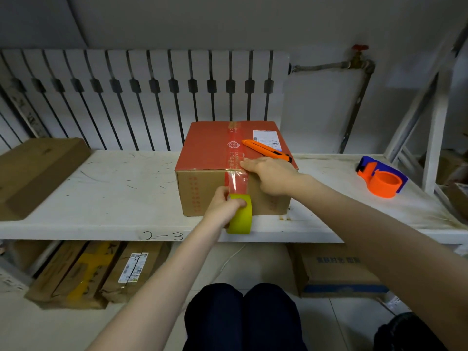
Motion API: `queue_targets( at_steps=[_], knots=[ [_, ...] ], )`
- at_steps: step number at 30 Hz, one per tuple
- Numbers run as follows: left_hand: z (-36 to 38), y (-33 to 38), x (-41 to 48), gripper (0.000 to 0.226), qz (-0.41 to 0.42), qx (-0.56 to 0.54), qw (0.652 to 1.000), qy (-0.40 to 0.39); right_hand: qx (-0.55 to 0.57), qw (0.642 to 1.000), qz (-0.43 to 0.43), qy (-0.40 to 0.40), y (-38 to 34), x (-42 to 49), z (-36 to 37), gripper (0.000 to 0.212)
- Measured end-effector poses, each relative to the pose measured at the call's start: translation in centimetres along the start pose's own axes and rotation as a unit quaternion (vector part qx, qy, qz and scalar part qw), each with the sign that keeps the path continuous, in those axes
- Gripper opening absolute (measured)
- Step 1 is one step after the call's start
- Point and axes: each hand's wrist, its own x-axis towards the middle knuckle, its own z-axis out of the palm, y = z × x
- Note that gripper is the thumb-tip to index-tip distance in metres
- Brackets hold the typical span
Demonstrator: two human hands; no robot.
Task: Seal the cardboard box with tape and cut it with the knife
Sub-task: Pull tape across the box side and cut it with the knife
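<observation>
A cardboard box (202,188) with a red top stands on the white shelf (114,188). A strip of clear tape (236,182) runs along its middle seam and down the front face. My left hand (222,207) grips the yellow tape roll (241,215) in front of the box, low on that face. My right hand (272,174) lies flat on the box's front top edge, fingers pressing the tape at the seam. An orange utility knife (266,150) lies loose on the box top, just behind my right hand.
An orange and blue tape dispenser (382,177) sits on the shelf at the right. A flat brown box (38,173) lies at the left. A radiator (152,97) stands behind. More boxes (83,272) sit under the shelf. My knees (240,315) are below.
</observation>
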Motion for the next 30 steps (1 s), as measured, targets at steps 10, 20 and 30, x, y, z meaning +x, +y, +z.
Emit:
queue_targets(
  at_steps=[10,20,30],
  knots=[
    [-0.9,0.6,1.7,0.009,-0.042,0.014,0.999,-0.025,0.069,0.949,0.294,0.087,3.1,3.1,-1.5,0.048],
    [0.6,-0.2,2.4,0.012,0.007,-0.073,0.995,0.07,0.175,0.944,0.269,0.073,3.7,2.7,-1.6,0.046],
    [1.2,-0.3,2.0,0.014,-0.007,-0.116,0.988,0.103,0.596,0.781,0.169,0.08,2.3,-2.8,-2.3,0.021]
  ],
)
